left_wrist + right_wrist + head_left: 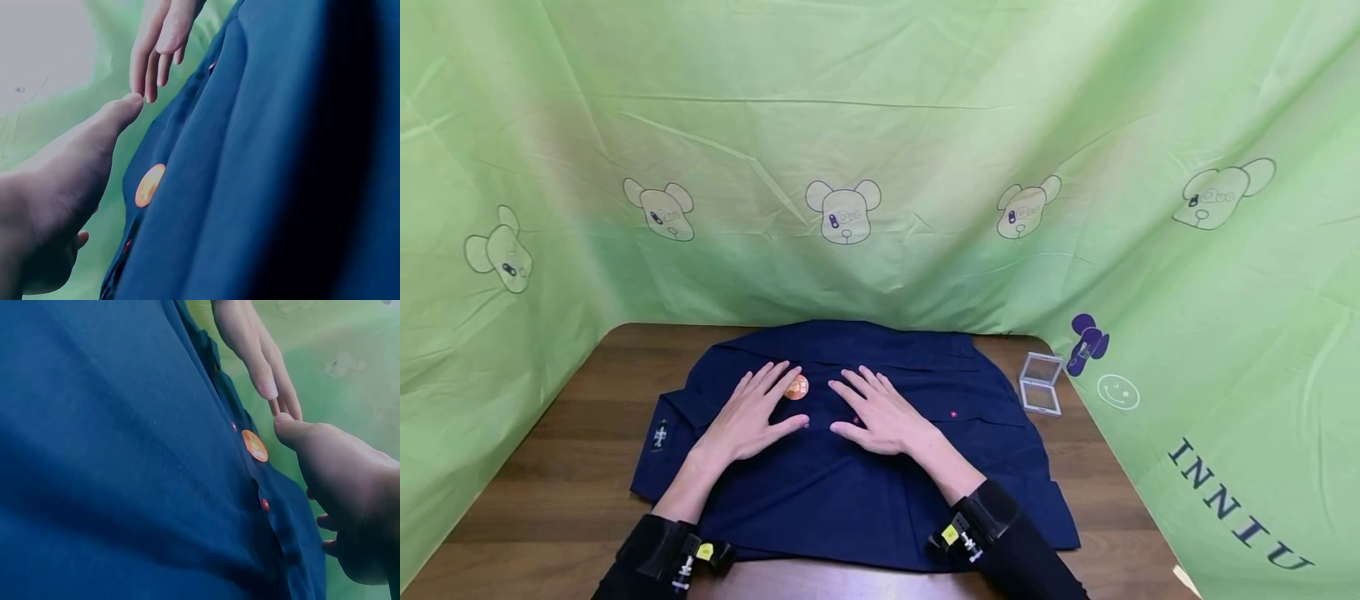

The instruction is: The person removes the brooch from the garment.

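A navy-blue garment (820, 508) lies spread over the table, with lines of seams across it and small red dots (953, 414) on its cloth. Above its left part, my left hand (748, 421) is held palm down with fingers straight and spread. Next to that hand's fingers is a round orange sticker (797, 387) on the fabric. My right hand (883, 417) is likewise stretched out, palm down, over the garment's middle. Both wrist views show the hands raised off the cloth, nothing gripped. A small silvery mark (659, 435) shows on the garment's left flap.
An open, hinged clear case (1041, 383) with two square halves lies at the garment's right. The brown wood table (550, 475) has rounded far corners. A green curtain (880, 125) with printed bear heads closes off the back and both sides.
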`<control>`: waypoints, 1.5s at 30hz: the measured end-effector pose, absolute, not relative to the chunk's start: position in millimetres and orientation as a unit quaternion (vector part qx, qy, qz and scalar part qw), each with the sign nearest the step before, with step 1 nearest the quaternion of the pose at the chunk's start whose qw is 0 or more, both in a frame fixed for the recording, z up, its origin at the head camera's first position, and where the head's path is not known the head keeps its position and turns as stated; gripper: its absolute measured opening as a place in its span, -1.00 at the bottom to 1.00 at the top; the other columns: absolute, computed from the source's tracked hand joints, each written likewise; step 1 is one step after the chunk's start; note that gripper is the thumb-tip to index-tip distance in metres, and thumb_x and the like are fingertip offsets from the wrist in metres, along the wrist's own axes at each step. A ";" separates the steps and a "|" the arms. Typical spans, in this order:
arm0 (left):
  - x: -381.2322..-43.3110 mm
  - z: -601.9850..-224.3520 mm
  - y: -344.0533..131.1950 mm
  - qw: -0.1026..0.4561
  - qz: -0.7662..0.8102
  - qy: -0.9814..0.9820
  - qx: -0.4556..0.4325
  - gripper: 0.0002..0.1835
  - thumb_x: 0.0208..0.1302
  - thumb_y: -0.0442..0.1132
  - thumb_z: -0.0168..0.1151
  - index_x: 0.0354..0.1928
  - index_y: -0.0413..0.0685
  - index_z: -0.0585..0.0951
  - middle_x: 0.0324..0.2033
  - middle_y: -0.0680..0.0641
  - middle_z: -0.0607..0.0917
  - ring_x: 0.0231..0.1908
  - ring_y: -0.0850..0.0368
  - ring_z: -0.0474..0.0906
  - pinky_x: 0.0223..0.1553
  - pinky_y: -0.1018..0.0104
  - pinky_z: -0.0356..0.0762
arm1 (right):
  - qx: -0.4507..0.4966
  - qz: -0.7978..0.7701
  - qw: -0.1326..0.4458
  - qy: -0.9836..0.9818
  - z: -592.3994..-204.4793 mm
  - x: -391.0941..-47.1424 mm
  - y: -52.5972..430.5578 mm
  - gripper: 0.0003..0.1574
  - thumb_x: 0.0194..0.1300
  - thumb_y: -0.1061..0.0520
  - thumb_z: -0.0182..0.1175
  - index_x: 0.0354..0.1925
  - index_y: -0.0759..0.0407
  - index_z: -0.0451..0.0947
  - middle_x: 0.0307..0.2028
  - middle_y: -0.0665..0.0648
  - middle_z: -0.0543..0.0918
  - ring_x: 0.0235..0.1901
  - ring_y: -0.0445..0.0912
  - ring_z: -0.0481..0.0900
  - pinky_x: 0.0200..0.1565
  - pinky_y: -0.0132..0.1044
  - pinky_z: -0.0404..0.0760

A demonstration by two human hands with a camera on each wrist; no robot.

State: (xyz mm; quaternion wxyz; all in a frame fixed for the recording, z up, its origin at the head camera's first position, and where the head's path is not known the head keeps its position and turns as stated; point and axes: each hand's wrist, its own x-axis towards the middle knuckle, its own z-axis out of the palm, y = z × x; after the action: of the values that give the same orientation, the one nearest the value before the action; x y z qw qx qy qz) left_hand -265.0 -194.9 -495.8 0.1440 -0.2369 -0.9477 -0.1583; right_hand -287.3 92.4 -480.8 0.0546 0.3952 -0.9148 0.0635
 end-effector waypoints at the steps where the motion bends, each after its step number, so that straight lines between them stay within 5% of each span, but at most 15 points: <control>1: -265.4 -495.7 -197.1 0.143 -0.160 -0.949 -0.233 -0.05 0.35 0.45 0.09 0.60 0.04 0.28 0.53 -0.21 0.25 0.49 -0.22 0.04 0.39 -0.37 0.04 | 0.395 0.064 0.055 -0.915 -481.2 -288.4 90.4 -0.03 0.51 -0.52 -0.19 0.65 -0.11 0.09 0.58 0.14 0.12 0.54 0.14 -0.12 0.46 0.21 0.09; 45: -275.5 -501.8 -237.3 0.099 -0.176 -0.963 -0.178 -0.02 0.35 0.45 0.08 0.60 -0.03 0.27 0.52 -0.27 0.23 0.48 -0.31 0.02 0.39 -0.40 -0.01 | 0.478 0.067 0.093 -0.871 -481.7 -330.7 12.0 -0.26 0.50 -0.16 0.17 0.43 0.24 0.44 0.39 0.22 0.47 0.41 0.17 0.27 0.39 0.09 0.32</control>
State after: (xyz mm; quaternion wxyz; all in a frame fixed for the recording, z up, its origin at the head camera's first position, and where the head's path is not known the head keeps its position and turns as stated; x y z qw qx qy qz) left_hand -275.5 -237.3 -501.8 0.0987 -0.1775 -0.9631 -0.1765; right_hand -330.7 12.0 -481.7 0.0932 0.4775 -0.8711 0.0670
